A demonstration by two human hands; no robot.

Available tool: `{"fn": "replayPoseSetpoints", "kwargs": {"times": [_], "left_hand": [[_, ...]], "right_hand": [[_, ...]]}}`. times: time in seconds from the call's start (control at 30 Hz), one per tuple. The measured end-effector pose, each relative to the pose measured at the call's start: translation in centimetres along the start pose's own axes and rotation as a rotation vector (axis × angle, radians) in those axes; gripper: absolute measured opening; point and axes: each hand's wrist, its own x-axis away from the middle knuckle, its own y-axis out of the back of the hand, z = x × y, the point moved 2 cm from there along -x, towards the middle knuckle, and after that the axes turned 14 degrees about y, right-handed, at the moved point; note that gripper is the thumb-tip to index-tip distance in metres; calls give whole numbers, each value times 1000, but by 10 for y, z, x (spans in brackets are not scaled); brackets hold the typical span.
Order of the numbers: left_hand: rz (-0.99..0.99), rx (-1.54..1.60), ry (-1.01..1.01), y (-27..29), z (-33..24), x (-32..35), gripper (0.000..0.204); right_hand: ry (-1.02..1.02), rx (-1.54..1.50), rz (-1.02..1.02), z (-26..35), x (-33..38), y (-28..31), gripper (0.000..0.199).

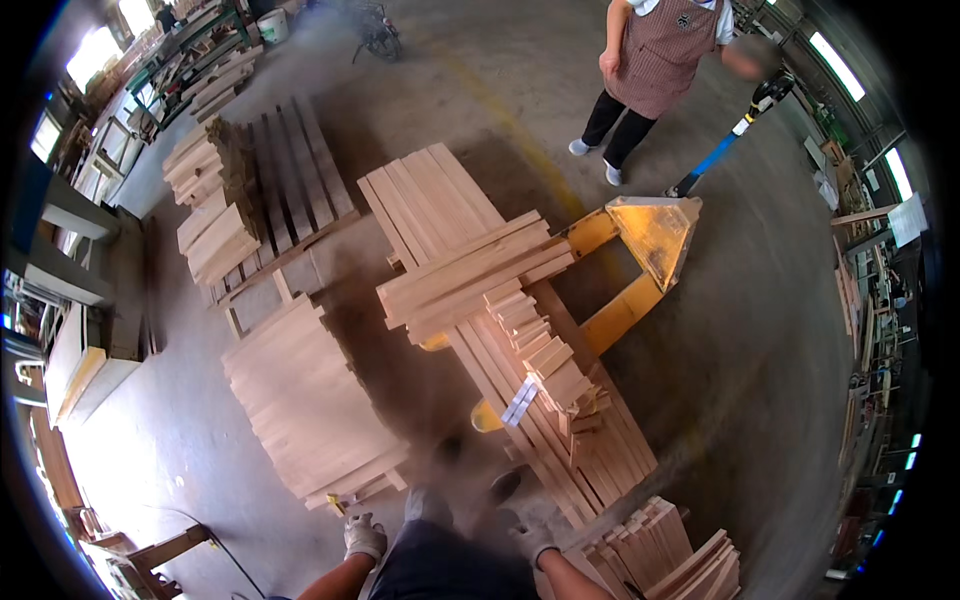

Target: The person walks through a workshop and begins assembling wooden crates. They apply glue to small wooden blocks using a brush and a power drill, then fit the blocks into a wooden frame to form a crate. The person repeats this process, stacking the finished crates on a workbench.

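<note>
My left hand (366, 538), in a pale work glove, is just off the near edge of a broad stack of wooden boards (305, 400). Its fingers are apart and nothing shows in them. A small yellow object (335, 504) sits at that edge, close to my fingertips; its kind is too small to tell. My right hand (532, 540), also gloved, hangs beside my leg, left of a stack of wooden pieces (645, 540). Blur hides how its fingers are held.
A yellow pallet jack (625, 312) with a blue handle (718, 158) stands under long boards (430, 200) and smaller wood blocks (545, 355). Behind it stands a person in a checked apron (672, 50). A slatted pallet (290, 165) bears more boards at the far left.
</note>
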Motion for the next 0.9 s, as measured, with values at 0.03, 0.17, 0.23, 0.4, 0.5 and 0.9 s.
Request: {"fn": "replayPoseSetpoints", "kwargs": {"times": [0.03,0.17,0.23,0.4,0.5,0.9], "left_hand": [[-9,-3,-8,-3,4,3,44],[-146,70,-73,-8,-16,9,45],[-125,74,-61,-15,-11,33,45],[-185,95,-179,-23,-33,68,45],[-249,78,-237,-27,-46,88,44],[-163,81,-287,24,-82,146,48]], "right_hand": [[2,10,-5,-3,6,-2,45],[60,-56,-75,-13,-8,16,43],[106,-8,-103,-35,7,18,43],[153,-18,-211,-94,21,24,43],[95,-27,-224,-91,45,69,42],[34,-38,-300,-218,35,42,39]]}}
